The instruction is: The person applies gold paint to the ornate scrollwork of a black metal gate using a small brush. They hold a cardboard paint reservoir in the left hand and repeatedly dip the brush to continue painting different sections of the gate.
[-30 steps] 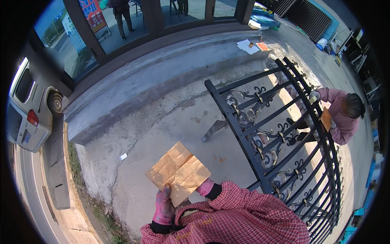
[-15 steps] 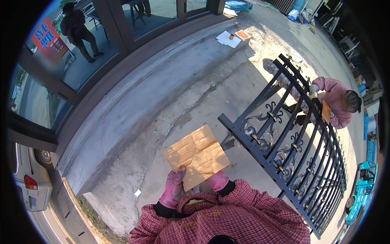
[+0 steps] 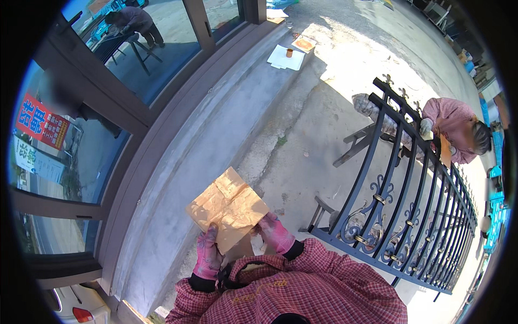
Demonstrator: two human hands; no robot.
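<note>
A creased square sheet of brown paper or thin card (image 3: pixel 229 202), its face shiny and golden in the light, is held up before my chest. My left hand (image 3: pixel 207 255), in a stained pink glove, grips its lower left edge with the thumb on top. At the lower right edge my right hand (image 3: pixel 277 235), gloved the same way, closes on the sheet, its fingers partly hidden behind it. To the right stands a black wrought-iron railing (image 3: pixel 380 197) with gold-touched scrolls, apart from both hands.
A co-worker (image 3: pixel 456 127) bends over the railing's far side, holding a brown card (image 3: pixel 445 151). Sawhorse-like supports (image 3: pixel 318 213) stand beneath the railing. On the left runs a concrete step (image 3: pixel 178 178) below glass doors. White paper with a small brown cup (image 3: pixel 290 53) lies at its far end.
My view has swung and moved along, so the step and doors lie nearer and the railing further right. The sheet stays in both hands, and more of my right hand shows now.
</note>
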